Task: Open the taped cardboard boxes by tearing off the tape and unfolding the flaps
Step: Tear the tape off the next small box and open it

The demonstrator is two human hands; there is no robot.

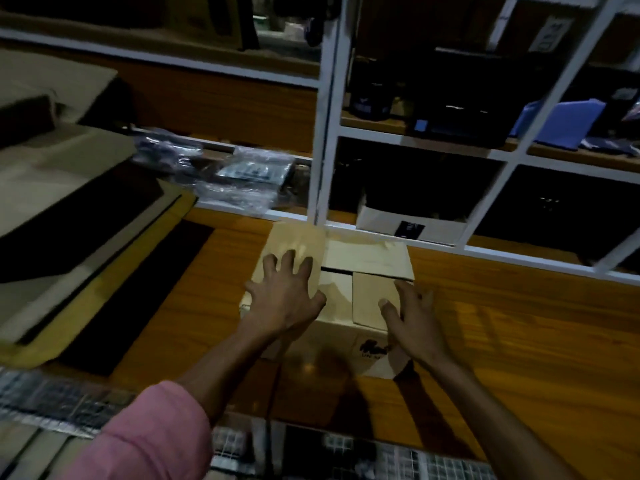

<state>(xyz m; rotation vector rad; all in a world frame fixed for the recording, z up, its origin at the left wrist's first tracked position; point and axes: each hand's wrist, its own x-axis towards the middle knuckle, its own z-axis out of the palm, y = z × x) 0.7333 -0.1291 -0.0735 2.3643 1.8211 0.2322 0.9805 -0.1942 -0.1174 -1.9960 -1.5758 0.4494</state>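
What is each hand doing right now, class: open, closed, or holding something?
Left hand: open, fingers spread flat on the cardboard box top.
Right hand: open, fingers straight against the box's near right side.

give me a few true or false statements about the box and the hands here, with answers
1. The left hand lies with spread fingers on top of the cardboard box. True.
2. The right hand holds a knife. False: it holds nothing; its fingers are straight at the box's right side.
3. The box stands on a wooden surface. True.
4. The box stands inside the white shelf frame. False: it stands in front of the frame.
5. A dark gap shows between the top flaps. True.
6. The person's left sleeve is blue. False: it is pink.
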